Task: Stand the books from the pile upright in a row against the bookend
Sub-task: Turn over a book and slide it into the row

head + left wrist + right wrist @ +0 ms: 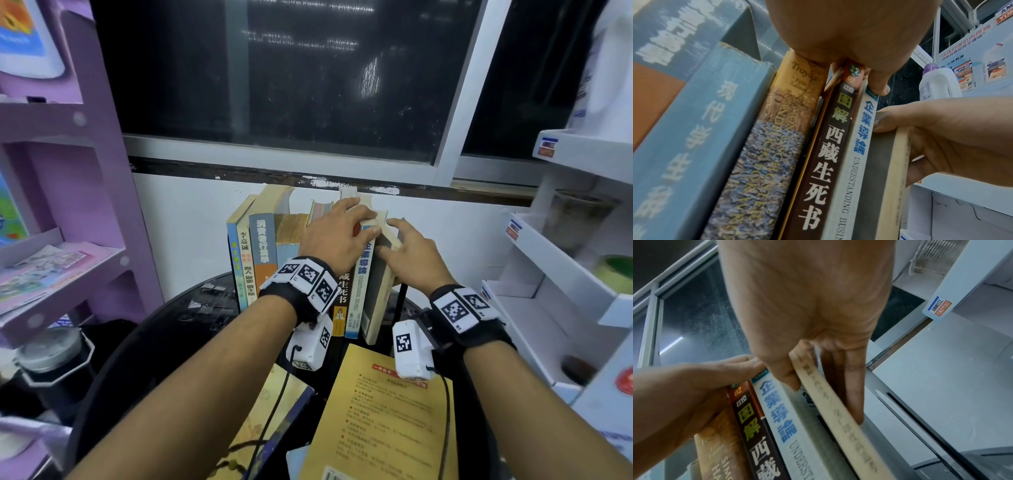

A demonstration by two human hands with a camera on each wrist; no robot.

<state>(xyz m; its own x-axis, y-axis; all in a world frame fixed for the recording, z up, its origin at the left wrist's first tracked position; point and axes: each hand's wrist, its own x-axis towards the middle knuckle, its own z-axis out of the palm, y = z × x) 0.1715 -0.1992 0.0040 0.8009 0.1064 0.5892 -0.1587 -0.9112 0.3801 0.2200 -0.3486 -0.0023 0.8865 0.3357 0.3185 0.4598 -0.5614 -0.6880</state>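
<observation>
Row of upright books [260, 253] at the far edge of the round black table [144, 346], spines toward the viewer, below a dark window [274, 75]. The left hand [337, 236] lies over the tops of the middle books, fingers curled down over the brown-spined book [830, 154] and the white "Understanding Business" book [857, 146]; in the left wrist view its thumb tip [879, 87] presses the top of the white spine. The right hand [411, 255] pinches the cream-edged book [838, 410] at the right end of the row, thumb [785, 374] on its left face and straight fingers [853, 394] flat along its right face. This book stands tilted, its top leaning left against the white book. Just right of it rises a black metal bookend [920, 426], its upright apart from the fingers. At the near edge of the table lie two flat books of the pile: a yellow book [383, 421] and a dark-bordered book [274, 411]. A purple shelf unit [68, 171] stands to the left, a white display rack [565, 257] to the right.
</observation>
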